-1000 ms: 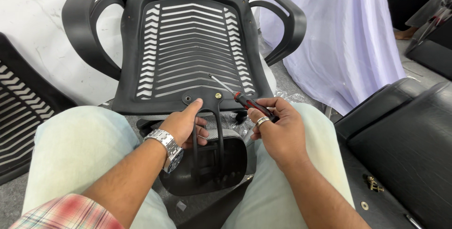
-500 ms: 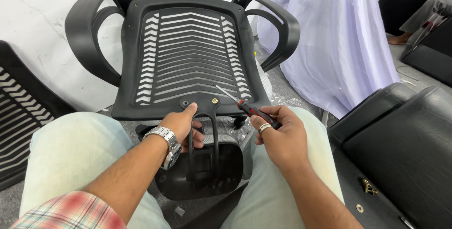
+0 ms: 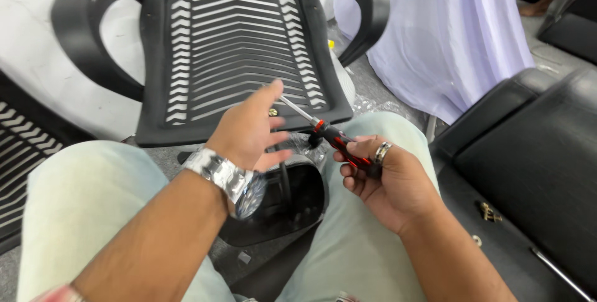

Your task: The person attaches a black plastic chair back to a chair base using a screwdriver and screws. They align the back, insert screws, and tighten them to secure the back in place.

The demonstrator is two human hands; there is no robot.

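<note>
Here, my right hand [image 3: 388, 181] clamps the red-and-black handle of a screwdriver [image 3: 329, 134], fingers curled tight around the grip, just below the lower edge of the black slatted chair back [image 3: 230, 53]. The tool's long axis runs on a slant: handle low and toward my right knee, steel shaft rising up and leftward to the chair back's bottom rim, where its tip points at a small brass-coloured screw [image 3: 272, 112]. My left hand [image 3: 249, 131] holds nothing, fingers spread loosely, hovering over that same bottom rim right beside the shaft, so it is the hand nearer the screw. A steel watch [image 3: 221, 174] sits on that wrist. Beneath the chair back's rim, between my knees, lies a black moulded bracket [image 3: 292, 205]. To the right of the chair back hangs pale lilac cloth [image 3: 448, 35]; lower right, black seat cushions [image 3: 528, 159].
</note>
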